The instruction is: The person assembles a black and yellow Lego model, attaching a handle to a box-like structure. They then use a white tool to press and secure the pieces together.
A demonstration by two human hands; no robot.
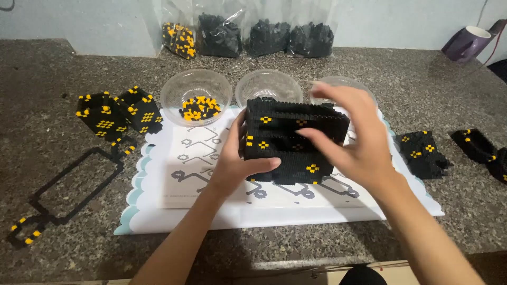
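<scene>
Surface: speckled dark stone counter [433, 89] against a pale wall, with a white scallop-edged mat [174, 219] in the middle and a printed instruction sheet [193, 174] lying on it.

Main piece: big black brick-built block with yellow dots [288, 140], sitting over the sheet, long side running left to right across the view.

Left hand [237, 166]: clamped on the block's left end, thumb across the front face, fingers wrapped round the side. Definitely touching.

Right hand [351, 137]: blurry, fingers spread apart, over the block's right end and top edge. Can't tell if it's actually gripping or just resting there.

Key relation: block sits between the two hands, left one holding the near-left corner, right one coming in from above on the right. Left is the one with real hold.

Bowls: three clear bowls right behind the block; the left bowl [196, 95] has black and yellow bits, the middle bowl [268, 84] looks about empty, and the third is mostly hidden by the right hand.

Other builds: two smaller black-yellow blocks [119, 113] off to the left, a flat black frame outline [74, 184] near them, more black pieces [422, 153] on the right.

Back: bags of loose bricks [248, 34] along the wall, a purple hair dryer [470, 42] in the far right corner.
</scene>
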